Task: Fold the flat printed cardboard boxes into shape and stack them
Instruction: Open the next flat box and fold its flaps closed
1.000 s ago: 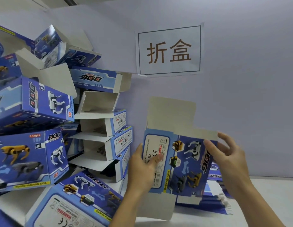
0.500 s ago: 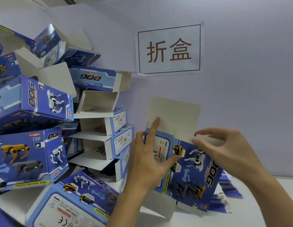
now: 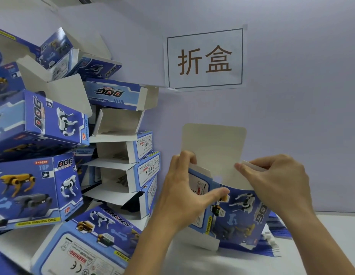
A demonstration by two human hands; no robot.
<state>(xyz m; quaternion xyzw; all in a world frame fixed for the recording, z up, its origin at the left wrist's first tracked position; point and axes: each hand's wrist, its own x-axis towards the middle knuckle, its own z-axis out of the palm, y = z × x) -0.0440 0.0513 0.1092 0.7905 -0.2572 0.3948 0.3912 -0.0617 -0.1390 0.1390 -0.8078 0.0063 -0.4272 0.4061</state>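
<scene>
I hold a blue printed cardboard box with robot-dog pictures upright in front of me, opened into a sleeve. Its big grey top flap stands straight up. My left hand grips the box's left side, fingers curled over the left top edge and thumb across the front. My right hand pinches the small white side flap at the box's upper right corner. A pile of folded blue boxes leans against the wall on the left.
A stack of flat blue box blanks lies on the white table behind the held box. A paper sign with two characters hangs on the wall above. One folded box lies in front of the pile.
The box has tilted and squared open a bit more. My left fingers have curled over its left top edge, and my right hand has closed on the small right side flap, bending it inward.
</scene>
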